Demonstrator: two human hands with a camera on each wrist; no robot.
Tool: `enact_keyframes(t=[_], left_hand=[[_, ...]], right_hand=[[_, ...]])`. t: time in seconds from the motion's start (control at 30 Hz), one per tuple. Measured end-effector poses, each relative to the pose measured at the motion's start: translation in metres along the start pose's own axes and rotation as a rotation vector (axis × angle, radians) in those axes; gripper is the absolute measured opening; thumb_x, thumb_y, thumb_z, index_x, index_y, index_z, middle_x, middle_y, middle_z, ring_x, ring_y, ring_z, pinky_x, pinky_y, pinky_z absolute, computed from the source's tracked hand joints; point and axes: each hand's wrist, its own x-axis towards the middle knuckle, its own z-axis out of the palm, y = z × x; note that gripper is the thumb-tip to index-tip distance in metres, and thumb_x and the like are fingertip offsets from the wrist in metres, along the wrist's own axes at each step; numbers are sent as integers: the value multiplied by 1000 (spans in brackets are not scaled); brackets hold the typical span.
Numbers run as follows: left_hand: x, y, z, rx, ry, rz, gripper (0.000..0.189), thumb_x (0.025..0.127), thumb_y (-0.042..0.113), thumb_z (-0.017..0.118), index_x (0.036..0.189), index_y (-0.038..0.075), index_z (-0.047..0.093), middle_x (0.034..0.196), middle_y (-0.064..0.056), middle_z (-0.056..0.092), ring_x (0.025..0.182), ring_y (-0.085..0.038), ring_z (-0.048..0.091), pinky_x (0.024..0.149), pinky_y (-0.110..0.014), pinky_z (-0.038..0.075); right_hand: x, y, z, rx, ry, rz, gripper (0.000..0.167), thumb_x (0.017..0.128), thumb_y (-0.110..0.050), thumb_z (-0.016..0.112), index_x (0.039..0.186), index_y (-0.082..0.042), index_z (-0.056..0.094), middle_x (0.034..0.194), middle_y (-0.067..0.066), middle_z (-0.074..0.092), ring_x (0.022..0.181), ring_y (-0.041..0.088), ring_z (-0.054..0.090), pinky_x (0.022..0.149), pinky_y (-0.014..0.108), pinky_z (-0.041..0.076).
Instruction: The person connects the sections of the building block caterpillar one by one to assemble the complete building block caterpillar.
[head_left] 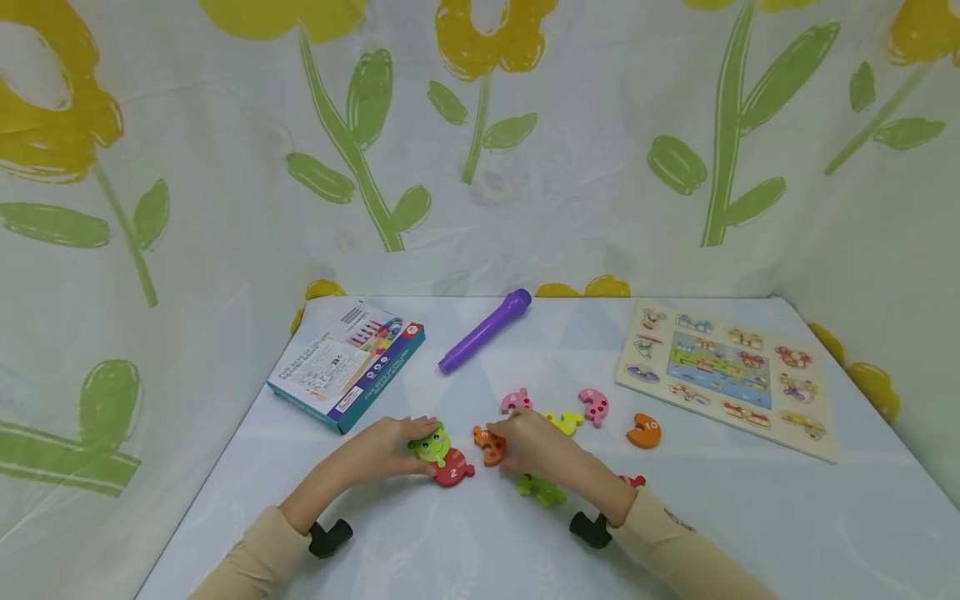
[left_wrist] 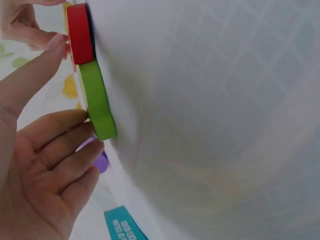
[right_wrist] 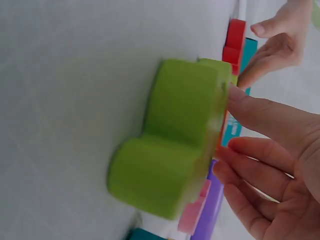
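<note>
A green animal-head puzzle piece [head_left: 432,446] lies joined to a red piece marked 2 [head_left: 452,469]. My left hand [head_left: 386,450] holds this pair, its fingers at the green head's edge and its thumb beside the red piece [left_wrist: 80,35]. To the right, my right hand [head_left: 536,446] holds an orange spotted puzzle piece [head_left: 491,447] between thumb and fingers, a small gap away from the red piece. In the right wrist view a green piece [right_wrist: 170,125] stands large in front and hides most of the orange one.
Around my right hand lie pink [head_left: 595,406], yellow [head_left: 567,422], green [head_left: 543,490] and orange number pieces [head_left: 644,432]. Further back are a boxed toy [head_left: 347,362], a purple stick [head_left: 486,332] and a wooden picture board [head_left: 727,379]. A flowered cloth [head_left: 570,167] hangs behind the table.
</note>
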Motion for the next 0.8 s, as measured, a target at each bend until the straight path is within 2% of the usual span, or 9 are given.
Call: enact_keyframes(t=[0.2, 0.33, 0.43, 0.67, 0.8], left_hand=[[2, 1, 2, -2, -7, -2, 72, 80, 47, 73, 139, 10, 53, 142, -6, 50, 131, -26, 45, 104, -42, 41], [3, 2, 3, -8, -2, -1, 72, 81, 45, 74, 139, 9, 52, 142, -8, 49, 131, -27, 45, 104, -43, 41], [3, 3, 4, -16, 0, -5, 72, 81, 44, 74, 139, 8, 52, 142, -8, 49, 131, -29, 45, 104, -44, 41], [4, 1, 5, -11, 7, -7, 72, 80, 44, 74, 138, 8, 52, 141, -7, 49, 131, -26, 45, 104, -43, 40], [4, 1, 5, -1, 10, 0, 71, 80, 46, 73, 138, 9, 53, 141, -7, 50, 131, -26, 45, 105, -44, 39]], right_hand=[[5, 4, 7, -55, 12, -42, 51, 74, -22, 85, 119, -4, 69, 104, 7, 72, 87, 17, 57, 75, 20, 54], [5, 5, 8, -63, 41, -72, 47, 75, -24, 84, 115, -4, 71, 88, 4, 73, 76, 13, 52, 67, 18, 50], [4, 2, 8, -60, 44, -67, 47, 75, -27, 84, 114, -4, 72, 81, 3, 71, 75, 12, 52, 67, 19, 50], [-1, -3, 7, -14, 32, -23, 49, 75, -29, 84, 116, -5, 71, 98, 6, 72, 84, 13, 56, 72, 18, 52], [-4, -5, 6, -2, 38, -29, 49, 76, -29, 83, 117, -6, 70, 102, 4, 73, 88, 15, 58, 73, 18, 52]])
